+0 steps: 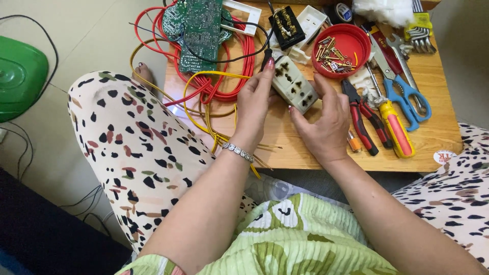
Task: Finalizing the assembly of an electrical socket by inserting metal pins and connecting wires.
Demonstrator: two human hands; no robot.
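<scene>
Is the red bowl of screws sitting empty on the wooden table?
No, the red bowl on the wooden table holds a pile of small brass-coloured screws and metal parts.

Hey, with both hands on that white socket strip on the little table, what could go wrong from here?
1. The white socket strip is held between the left hand and right hand close to the red bowl of screws; a nudge might spill it.
2. The red and yellow wires loop beside the left hand and trail off the table edge, so they could snag.
3. The red-handled pliers lie right beside the right hand and might get knocked off.
</scene>
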